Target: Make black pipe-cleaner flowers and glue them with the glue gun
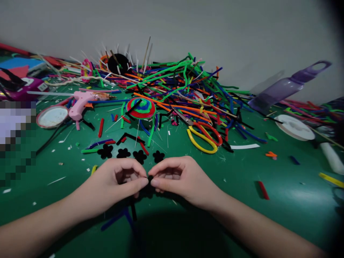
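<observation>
Between the fingertips of both hands is a small black pipe-cleaner piece (150,178), mostly covered by the fingers, so its full shape is hidden. My left hand (120,179) pinches it from the left with thumb and forefinger. From the other side, my right hand (176,177) pinches the same piece. Just beyond the fingers lie several black flower shapes in a row, among them a left one (105,152) and a right one (158,156). Below the hands, a blue pipe cleaner (114,221) and a short black strip (133,211) rest on the green table (242,215).
Yellow-and-orange scissors (202,140) lie ahead on the right. A pink glue gun (79,104) and a round white lid (53,116) are at left. Behind is a tangled heap of pipe cleaners (174,80). A purple bottle (282,87) and white spool (294,128) stand at right.
</observation>
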The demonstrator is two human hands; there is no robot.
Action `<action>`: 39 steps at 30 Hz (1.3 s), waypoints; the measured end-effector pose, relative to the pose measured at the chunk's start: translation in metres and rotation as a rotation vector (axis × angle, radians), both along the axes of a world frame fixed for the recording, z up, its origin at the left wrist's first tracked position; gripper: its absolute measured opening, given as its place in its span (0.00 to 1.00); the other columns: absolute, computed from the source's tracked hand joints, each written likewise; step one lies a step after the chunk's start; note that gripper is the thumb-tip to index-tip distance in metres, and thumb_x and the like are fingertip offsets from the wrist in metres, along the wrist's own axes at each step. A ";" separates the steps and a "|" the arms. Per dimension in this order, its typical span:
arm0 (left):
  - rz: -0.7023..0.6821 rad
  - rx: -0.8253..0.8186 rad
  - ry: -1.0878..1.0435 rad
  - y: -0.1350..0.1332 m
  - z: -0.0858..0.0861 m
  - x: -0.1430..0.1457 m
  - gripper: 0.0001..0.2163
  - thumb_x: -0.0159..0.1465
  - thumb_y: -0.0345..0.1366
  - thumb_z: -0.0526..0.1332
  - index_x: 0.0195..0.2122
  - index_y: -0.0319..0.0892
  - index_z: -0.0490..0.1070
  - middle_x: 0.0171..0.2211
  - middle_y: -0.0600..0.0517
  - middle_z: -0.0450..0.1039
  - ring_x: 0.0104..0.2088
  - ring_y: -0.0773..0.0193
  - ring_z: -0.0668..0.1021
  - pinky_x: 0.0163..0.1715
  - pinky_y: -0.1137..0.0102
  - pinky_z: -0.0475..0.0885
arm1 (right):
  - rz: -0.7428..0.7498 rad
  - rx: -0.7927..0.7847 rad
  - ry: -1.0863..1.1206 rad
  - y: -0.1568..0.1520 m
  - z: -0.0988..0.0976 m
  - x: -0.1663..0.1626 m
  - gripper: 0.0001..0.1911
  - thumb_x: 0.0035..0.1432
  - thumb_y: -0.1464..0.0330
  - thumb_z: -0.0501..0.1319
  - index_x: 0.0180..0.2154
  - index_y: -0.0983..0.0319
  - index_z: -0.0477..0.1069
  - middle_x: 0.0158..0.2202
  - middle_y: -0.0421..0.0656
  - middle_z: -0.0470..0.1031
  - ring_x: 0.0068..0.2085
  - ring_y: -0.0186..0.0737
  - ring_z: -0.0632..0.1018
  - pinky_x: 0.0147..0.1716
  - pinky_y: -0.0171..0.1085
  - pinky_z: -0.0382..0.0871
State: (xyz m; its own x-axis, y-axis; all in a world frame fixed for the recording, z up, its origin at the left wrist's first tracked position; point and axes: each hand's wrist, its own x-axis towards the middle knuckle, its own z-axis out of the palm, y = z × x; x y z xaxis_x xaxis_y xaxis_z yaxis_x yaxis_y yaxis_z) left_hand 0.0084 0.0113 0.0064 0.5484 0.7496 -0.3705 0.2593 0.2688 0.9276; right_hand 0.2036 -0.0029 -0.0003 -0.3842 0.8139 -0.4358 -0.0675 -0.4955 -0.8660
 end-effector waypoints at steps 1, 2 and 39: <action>0.011 -0.005 0.004 0.001 0.000 0.000 0.07 0.57 0.39 0.64 0.27 0.40 0.74 0.19 0.56 0.72 0.22 0.71 0.73 0.23 0.79 0.66 | 0.004 -0.009 -0.001 0.000 0.000 0.000 0.13 0.37 0.67 0.77 0.28 0.63 0.79 0.20 0.36 0.76 0.23 0.29 0.74 0.26 0.30 0.68; 0.025 -0.014 0.007 0.001 0.000 0.001 0.07 0.57 0.38 0.65 0.28 0.40 0.75 0.19 0.56 0.73 0.22 0.71 0.73 0.23 0.79 0.66 | 0.008 -0.020 -0.006 0.000 0.000 0.000 0.14 0.36 0.67 0.77 0.28 0.63 0.79 0.20 0.36 0.76 0.23 0.29 0.74 0.26 0.30 0.68; 0.244 0.039 -0.188 -0.007 -0.002 0.002 0.08 0.61 0.40 0.64 0.37 0.41 0.75 0.24 0.55 0.77 0.25 0.70 0.80 0.28 0.79 0.74 | -0.023 1.546 -0.617 -0.006 -0.009 0.017 0.09 0.63 0.76 0.60 0.39 0.64 0.79 0.37 0.46 0.83 0.39 0.34 0.83 0.41 0.29 0.77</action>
State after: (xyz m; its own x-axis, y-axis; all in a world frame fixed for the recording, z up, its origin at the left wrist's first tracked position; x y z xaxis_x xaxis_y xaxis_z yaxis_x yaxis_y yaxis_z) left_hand 0.0106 0.0045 0.0047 0.4068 0.8792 -0.2480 0.0147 0.2651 0.9641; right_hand 0.2209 -0.0089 -0.0090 -0.4551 0.5960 0.6615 0.4541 0.7944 -0.4034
